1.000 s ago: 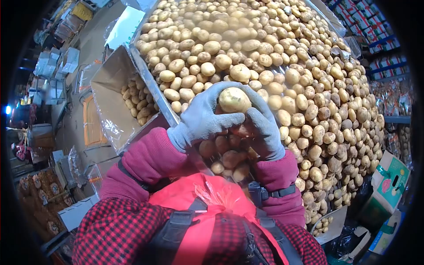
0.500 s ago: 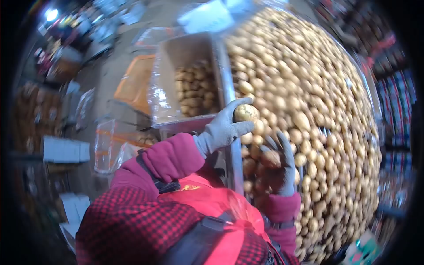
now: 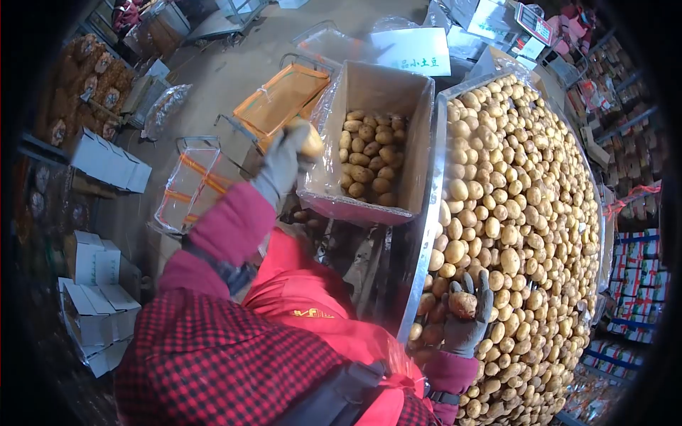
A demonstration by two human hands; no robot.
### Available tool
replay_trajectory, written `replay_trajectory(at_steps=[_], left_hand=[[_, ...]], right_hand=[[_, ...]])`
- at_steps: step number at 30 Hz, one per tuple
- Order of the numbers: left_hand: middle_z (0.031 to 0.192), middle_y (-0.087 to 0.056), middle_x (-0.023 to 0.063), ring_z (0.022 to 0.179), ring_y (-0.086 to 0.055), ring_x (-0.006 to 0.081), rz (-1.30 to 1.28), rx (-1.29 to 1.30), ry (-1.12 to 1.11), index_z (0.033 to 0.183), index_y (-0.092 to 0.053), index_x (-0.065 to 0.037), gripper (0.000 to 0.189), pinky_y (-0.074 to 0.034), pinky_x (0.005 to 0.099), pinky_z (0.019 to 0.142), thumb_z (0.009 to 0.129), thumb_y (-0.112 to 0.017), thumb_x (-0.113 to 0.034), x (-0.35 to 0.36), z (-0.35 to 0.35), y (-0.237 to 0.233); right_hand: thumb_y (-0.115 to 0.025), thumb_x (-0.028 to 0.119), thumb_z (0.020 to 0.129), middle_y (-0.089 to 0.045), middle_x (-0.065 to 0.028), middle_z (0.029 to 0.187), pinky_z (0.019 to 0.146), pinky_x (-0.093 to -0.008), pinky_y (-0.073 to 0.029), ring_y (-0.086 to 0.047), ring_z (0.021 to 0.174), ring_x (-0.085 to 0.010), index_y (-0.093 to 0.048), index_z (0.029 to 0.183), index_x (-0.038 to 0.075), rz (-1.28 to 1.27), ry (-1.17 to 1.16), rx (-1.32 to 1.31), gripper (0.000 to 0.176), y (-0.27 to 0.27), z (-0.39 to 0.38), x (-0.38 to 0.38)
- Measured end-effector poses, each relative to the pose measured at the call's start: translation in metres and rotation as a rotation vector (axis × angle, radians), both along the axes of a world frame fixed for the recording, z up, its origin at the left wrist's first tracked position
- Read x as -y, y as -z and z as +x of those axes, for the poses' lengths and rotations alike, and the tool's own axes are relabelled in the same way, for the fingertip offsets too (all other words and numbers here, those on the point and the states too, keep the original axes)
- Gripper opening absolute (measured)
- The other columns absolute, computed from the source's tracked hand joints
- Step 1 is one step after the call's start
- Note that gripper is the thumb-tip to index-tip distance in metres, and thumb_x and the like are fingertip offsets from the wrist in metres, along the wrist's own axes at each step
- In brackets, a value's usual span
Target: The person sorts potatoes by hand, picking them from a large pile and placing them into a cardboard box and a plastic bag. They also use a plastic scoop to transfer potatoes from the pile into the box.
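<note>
Left hand point(image 3: 284, 160) swung its clutched potato point(image 3: 310, 140) to the box point(image 3: 383, 89).

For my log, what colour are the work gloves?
Grey; head view, clearest on the left hand.

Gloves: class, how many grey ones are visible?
2. One on the left hand, holding a yellow potato beside the cardboard box; one on the right hand, holding a brown potato by the potato pile.

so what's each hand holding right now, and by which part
The left hand grips a potato around one side, by the box. The right hand cups a second potato in its palm, fingers spread.
</note>
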State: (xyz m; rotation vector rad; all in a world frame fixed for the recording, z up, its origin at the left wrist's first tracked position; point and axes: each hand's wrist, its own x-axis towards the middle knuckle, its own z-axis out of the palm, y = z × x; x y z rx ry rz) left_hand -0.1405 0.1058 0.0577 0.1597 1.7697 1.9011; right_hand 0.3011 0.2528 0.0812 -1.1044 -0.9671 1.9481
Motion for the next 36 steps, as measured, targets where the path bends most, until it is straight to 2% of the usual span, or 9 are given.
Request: replay_trajectory(at_steps=[8,12,15,20,21,22,26,28,36], left_hand=[[0.150,-0.051,0.0169,0.133,-0.052,0.0229,-0.338,-0.696,0.028,0.153,-0.046,-0.004,0.062,-0.046,0.0382,0.113,0.098,-0.070,-0.016,-0.039,-0.122,0.035],[0.154,-0.049,0.0172,0.134,-0.053,0.0266,-0.017,-0.928,0.501,0.150,-0.050,-0.004,0.061,-0.045,0.0396,0.115,0.094,-0.073,-0.012,-0.054,0.032,0.039],[0.152,-0.049,0.0221,0.140,-0.051,0.0354,0.114,-0.708,1.015,0.147,-0.050,0.001,0.085,-0.042,0.0453,0.115,0.084,-0.085,-0.044,-0.060,0.137,-0.052],[0.138,-0.059,0.0226,0.133,-0.057,0.0375,0.112,-0.704,0.950,0.152,-0.049,-0.008,0.080,-0.045,0.0427,0.114,0.081,-0.084,-0.021,-0.054,0.197,-0.015],[0.129,-0.063,0.0176,0.116,-0.066,0.0321,0.074,-0.595,1.046,0.156,-0.045,-0.012,0.075,-0.052,0.0400,0.104,0.089,-0.079,-0.017,-0.051,0.189,-0.012],[0.122,-0.064,0.0115,0.099,-0.069,0.0210,0.134,0.257,1.062,0.157,-0.040,-0.010,0.070,-0.057,0.0353,0.092,0.097,-0.074,-0.019,-0.043,0.186,-0.022],[0.119,-0.065,0.0099,0.090,-0.070,0.0157,0.341,0.114,0.967,0.155,-0.041,-0.006,0.062,-0.057,0.0256,0.072,0.109,-0.055,-0.045,-0.033,0.170,-0.002],[0.127,-0.064,0.0136,0.093,-0.071,0.0184,0.359,0.694,0.906,0.154,-0.041,-0.005,0.063,-0.058,0.0274,0.072,0.109,-0.053,-0.046,-0.032,0.160,-0.013],[0.135,-0.061,0.0165,0.097,-0.072,0.0209,0.223,0.275,0.902,0.163,-0.023,-0.007,0.081,-0.061,0.0281,0.077,0.102,-0.067,-0.039,-0.034,0.153,-0.019]], right_hand=[[-0.052,0.037,0.108,-0.050,-0.0231,0.150,0.107,-0.0489,-0.053,-0.057,0.132,-0.0355,-0.051,0.152,0.011,-0.037,0.205,-0.108,0.051,0.004,-0.015,0.006],[-0.049,0.044,0.109,-0.053,-0.0190,0.146,0.107,-0.0468,-0.053,-0.059,0.128,-0.0345,-0.049,0.153,0.010,-0.092,0.173,-0.140,0.056,-0.026,-0.029,0.006],[-0.050,0.043,0.108,-0.056,-0.0173,0.142,0.103,-0.0426,-0.054,-0.062,0.121,-0.0304,-0.041,0.158,0.014,-0.193,-0.006,-0.245,0.059,-0.038,-0.042,0.013],[-0.045,0.034,0.112,-0.050,-0.0118,0.153,0.109,-0.0399,-0.048,-0.060,0.125,-0.0251,-0.030,0.163,0.008,-0.127,-0.229,-0.261,0.060,-0.029,-0.078,0.037],[-0.046,0.034,0.112,-0.052,-0.0118,0.152,0.107,-0.0393,-0.049,-0.060,0.125,-0.0241,-0.032,0.162,0.008,-0.178,-0.291,-0.295,0.058,-0.023,-0.075,0.035],[-0.047,0.034,0.112,-0.054,-0.0119,0.150,0.105,-0.0387,-0.050,-0.061,0.124,-0.0232,-0.035,0.160,0.008,-0.221,-0.344,-0.332,0.057,-0.017,-0.071,0.032],[-0.049,0.036,0.111,-0.063,-0.0126,0.138,0.090,-0.0361,-0.054,-0.069,0.103,-0.0229,-0.048,0.152,0.009,-0.252,-0.343,-0.264,0.050,-0.008,-0.068,0.036],[-0.050,0.038,0.110,-0.063,-0.0127,0.139,0.090,-0.0366,-0.054,-0.069,0.104,-0.0230,-0.048,0.152,0.010,-0.306,-0.331,-0.283,0.051,-0.004,-0.066,0.034],[-0.051,0.041,0.108,-0.064,-0.0124,0.137,0.090,-0.0389,-0.055,-0.067,0.110,-0.0252,-0.050,0.152,0.013,-0.362,-0.259,-0.301,0.052,0.004,-0.060,0.030]])
